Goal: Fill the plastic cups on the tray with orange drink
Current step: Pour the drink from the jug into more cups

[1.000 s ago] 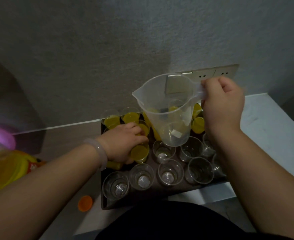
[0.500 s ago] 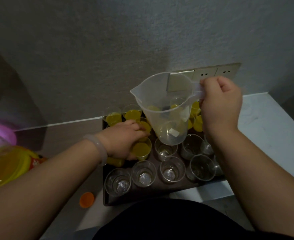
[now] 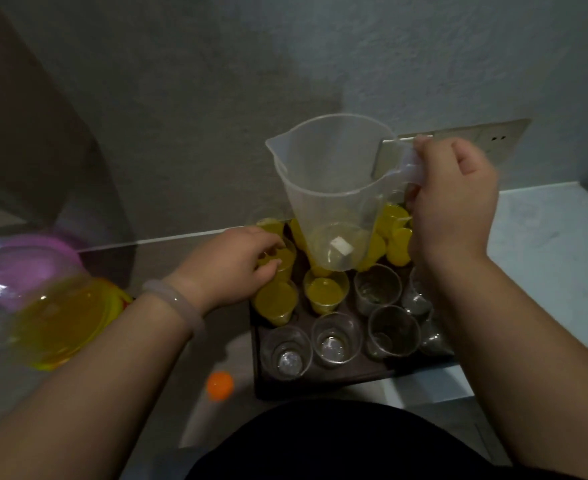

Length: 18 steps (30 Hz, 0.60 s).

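Above the tray [image 3: 320,386] on the tabletop [image 3: 545,244], the right hand [image 3: 455,209] has its grip closed round the handle of the jug [image 3: 323,188], which is upright and nearly drained. The left hand [image 3: 237,265] has quit the filled middle-row cup [image 3: 325,294] and now curls its grip on a filled rear cup [image 3: 282,263]. The empty cups [image 3: 335,339] in front wait, and a refill from the bottle [image 3: 60,320] seems due.

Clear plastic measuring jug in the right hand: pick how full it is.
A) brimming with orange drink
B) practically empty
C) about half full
B: the clear plastic measuring jug, gripped by the right hand, is see-through down to its base.
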{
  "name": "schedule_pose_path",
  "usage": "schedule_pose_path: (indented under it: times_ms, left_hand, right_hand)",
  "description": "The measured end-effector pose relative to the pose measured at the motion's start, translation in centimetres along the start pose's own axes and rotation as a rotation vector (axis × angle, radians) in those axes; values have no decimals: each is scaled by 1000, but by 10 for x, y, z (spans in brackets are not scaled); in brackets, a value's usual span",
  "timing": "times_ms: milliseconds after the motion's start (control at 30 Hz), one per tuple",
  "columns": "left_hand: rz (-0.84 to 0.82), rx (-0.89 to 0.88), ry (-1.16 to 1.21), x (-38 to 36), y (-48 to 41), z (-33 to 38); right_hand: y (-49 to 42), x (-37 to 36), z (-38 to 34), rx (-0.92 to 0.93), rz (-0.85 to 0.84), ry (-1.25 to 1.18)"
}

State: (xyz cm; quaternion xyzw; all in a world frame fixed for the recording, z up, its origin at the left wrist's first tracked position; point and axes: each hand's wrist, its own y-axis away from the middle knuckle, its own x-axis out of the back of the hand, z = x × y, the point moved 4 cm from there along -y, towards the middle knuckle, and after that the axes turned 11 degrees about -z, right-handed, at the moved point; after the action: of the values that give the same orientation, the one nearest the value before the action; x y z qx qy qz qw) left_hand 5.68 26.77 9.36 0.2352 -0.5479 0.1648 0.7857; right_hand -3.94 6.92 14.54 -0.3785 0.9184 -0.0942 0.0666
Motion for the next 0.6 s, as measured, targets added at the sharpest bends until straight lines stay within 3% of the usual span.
schedule_pose_path:
  times_ms: [267,600]
  left_hand:
    - [25,33,7,0,33,-26]
    - [39,39,33,-7,60,-27]
  right_hand:
    - [26,-48,-6,27,-55,-128]
    - [37,-83,-11,90,-181,-36]
